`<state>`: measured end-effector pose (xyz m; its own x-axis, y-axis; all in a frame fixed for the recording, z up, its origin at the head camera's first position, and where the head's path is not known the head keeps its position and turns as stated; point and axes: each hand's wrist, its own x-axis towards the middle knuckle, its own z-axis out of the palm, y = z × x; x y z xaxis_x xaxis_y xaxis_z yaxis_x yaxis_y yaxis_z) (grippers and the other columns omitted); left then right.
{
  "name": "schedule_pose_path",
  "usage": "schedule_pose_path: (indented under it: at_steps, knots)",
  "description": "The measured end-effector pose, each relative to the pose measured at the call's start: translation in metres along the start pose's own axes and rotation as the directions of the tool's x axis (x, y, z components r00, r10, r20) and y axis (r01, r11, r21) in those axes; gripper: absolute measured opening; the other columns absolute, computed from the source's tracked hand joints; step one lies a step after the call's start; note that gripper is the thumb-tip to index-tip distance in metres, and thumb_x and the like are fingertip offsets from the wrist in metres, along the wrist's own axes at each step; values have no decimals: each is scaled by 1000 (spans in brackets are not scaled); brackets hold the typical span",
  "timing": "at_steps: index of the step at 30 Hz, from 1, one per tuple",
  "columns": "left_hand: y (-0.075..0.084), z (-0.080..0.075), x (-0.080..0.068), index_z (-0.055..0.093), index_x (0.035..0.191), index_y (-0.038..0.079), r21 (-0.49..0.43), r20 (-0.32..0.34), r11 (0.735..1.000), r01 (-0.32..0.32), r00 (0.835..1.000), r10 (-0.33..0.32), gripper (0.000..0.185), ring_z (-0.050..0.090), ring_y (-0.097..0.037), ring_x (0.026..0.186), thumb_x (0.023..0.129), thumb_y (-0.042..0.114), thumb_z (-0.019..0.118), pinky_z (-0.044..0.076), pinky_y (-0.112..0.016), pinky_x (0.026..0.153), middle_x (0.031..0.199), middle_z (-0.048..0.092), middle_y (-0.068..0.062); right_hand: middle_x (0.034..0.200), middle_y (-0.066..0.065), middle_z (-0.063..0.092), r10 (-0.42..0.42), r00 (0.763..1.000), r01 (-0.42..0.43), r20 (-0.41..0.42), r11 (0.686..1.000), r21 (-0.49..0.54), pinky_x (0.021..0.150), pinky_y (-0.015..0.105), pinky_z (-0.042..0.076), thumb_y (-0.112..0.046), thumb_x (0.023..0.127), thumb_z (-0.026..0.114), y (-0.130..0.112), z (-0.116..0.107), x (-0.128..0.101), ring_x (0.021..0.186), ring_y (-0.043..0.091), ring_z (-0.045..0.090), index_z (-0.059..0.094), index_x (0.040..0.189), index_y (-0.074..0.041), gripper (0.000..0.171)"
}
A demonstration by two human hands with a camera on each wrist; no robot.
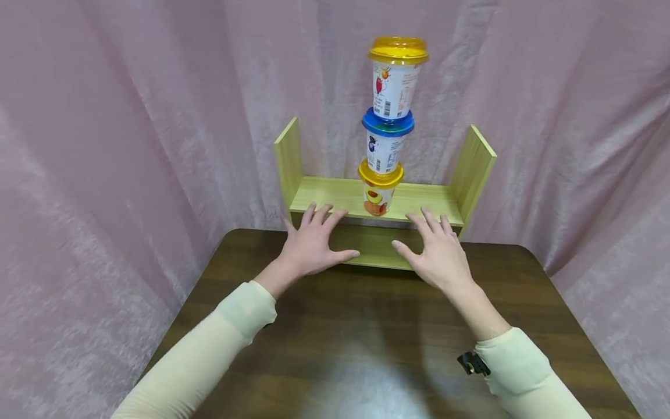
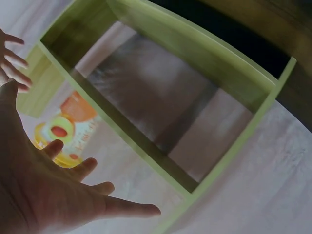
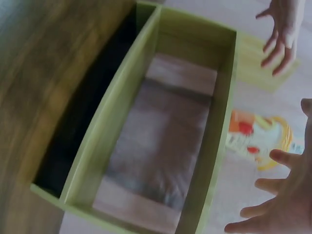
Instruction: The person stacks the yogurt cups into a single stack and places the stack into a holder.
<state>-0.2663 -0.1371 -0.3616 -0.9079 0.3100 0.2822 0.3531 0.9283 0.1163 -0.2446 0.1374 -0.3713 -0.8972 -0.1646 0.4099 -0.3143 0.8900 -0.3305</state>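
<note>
Three lidded paper cups stand stacked upright on the upper board of a small wooden shelf (image 1: 330, 192). At the bottom is a peach-print cup (image 1: 374, 201) with a yellow lid, in the middle a blue-lidded cup (image 1: 384, 152), and on top a yellow-lidded cup (image 1: 396, 87) with strawberry print. My left hand (image 1: 310, 244), fingers spread, hovers before the shelf's left half and holds nothing. On the other side my right hand (image 1: 441, 253) is spread likewise, palm toward the shelf, apart from the cups. Both wrist views show the peach-print cup (image 2: 73, 122) beyond the fingers.
The shelf has upright side panels (image 1: 476, 171) and an open lower compartment (image 3: 161, 126). It stands at the back of a dark wooden table (image 1: 335, 326). Pink curtains (image 1: 157, 116) hang behind and on both sides. A small black device (image 1: 473, 364) sits at the right cuff.
</note>
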Motion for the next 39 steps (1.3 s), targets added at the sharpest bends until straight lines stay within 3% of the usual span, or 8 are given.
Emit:
schedule_pose_path:
  at_steps: [10,14,23,33,39]
  knots:
    - [17,7,-12,18,147,48,45,55,999,-6,998,4,100,4,-35,143,60,97,29,16,-83,87,157,15,3,158,3,14,30,984,-5,177,991,-136,96,78,4,-85,77,30,-15,11,1,138,51,0,25,150,-36,88]
    - [18,10,-14,13,148,50,64,92,998,-4,996,-2,102,-1,-35,143,59,98,24,13,-84,85,159,7,3,159,2,10,49,979,-17,196,986,-164,93,80,-2,-87,76,28,-17,14,0,137,53,-4,20,151,-36,90]
    - [19,19,-20,5,148,49,58,183,998,25,982,-35,100,-6,-38,142,64,92,40,13,-85,83,159,-3,2,159,3,3,74,968,-24,242,979,-202,89,81,-10,-87,75,33,-20,23,-2,135,53,-11,10,151,-38,94]
    - [22,23,-26,0,148,49,84,242,996,33,969,-52,106,-8,-41,141,56,100,20,12,-85,83,159,-4,-4,159,5,1,81,959,-17,273,973,-231,86,82,-10,-88,73,33,-21,31,-7,134,49,-17,8,151,-39,96]
    - [22,24,-27,1,148,49,90,241,996,22,970,-44,106,-8,-42,141,57,99,23,13,-85,82,159,-6,-4,159,4,0,76,960,-15,268,975,-222,86,81,-12,-90,71,30,-23,31,-8,134,50,-16,9,151,-38,98]
